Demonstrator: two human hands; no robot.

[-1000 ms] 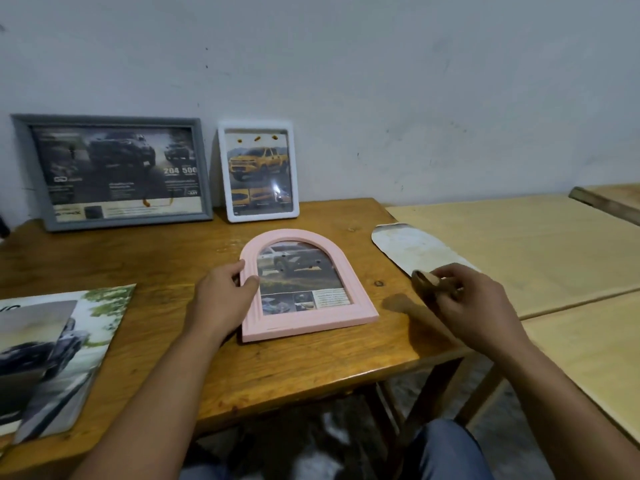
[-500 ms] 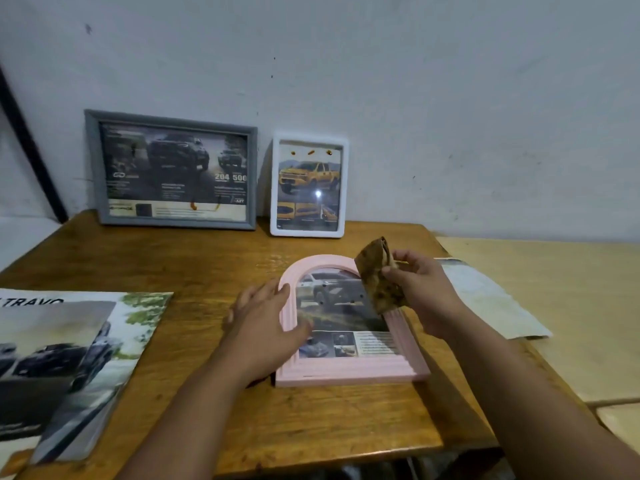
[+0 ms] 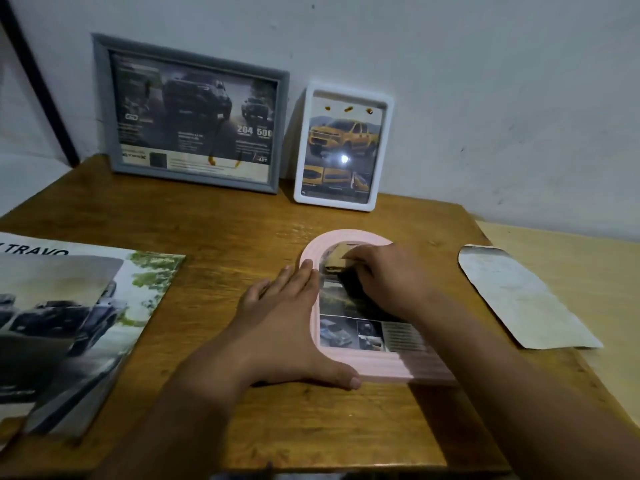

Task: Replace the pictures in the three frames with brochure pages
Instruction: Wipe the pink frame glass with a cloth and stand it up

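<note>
A pink arched frame (image 3: 346, 237) lies flat on the wooden table (image 3: 214, 233) with a car brochure page behind its glass. My left hand (image 3: 287, 317) lies flat against the frame's left edge, fingers straight. My right hand (image 3: 388, 275) grips a brownish cloth (image 3: 337, 259) and presses it on the upper part of the glass. A grey frame (image 3: 194, 112) and a white frame (image 3: 343, 147) stand against the wall, each showing a car brochure page.
An open car brochure (image 3: 69, 320) lies at the table's left. An arch-shaped whitish sheet (image 3: 519, 299) lies at the right, across onto a paler table (image 3: 571, 258). A dark pole (image 3: 38, 81) leans at the far left wall.
My right hand has brought the cloth down from above the frame onto the glass. My left hand stays against the frame's left side. The view has moved closer.
</note>
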